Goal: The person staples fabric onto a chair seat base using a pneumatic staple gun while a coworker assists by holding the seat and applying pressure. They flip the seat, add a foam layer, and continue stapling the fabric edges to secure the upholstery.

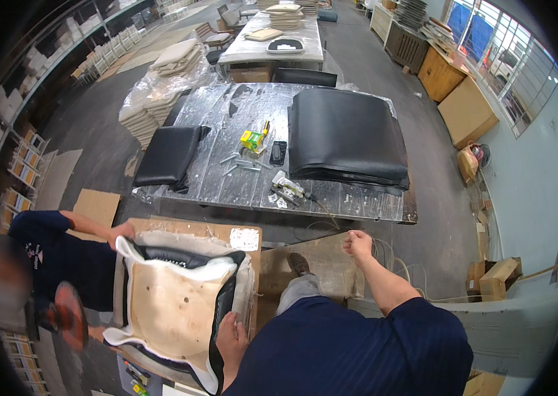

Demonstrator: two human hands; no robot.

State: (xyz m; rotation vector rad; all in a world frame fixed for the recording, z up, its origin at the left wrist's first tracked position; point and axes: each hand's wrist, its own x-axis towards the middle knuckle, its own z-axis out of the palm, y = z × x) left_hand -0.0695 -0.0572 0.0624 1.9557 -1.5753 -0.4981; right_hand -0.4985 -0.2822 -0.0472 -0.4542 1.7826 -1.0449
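Observation:
At the lower left, a seat cushion (174, 305) lies with its bare wooden underside up, white padding and black cover around its edges. My left hand (231, 338) rests along the cushion's right edge, fingers stretched out over the black cover (224, 300). Out to the right, above the floor, my right hand (357, 245) is raised away from the cushion with its fingers curled in; whatever they hold, if anything, is too small to make out. Across from me a co-worker's hand (120, 232) touches the cushion's far left corner.
A padded board (244, 239) supports the cushion. Ahead, a plastic-covered table (226, 191) bears a stack of black covers (348, 135), a staple gun (289, 185), staple strips (247, 164), a phone (278, 152) and a yellow-green box (251, 140). Hoses (398, 263) lie right.

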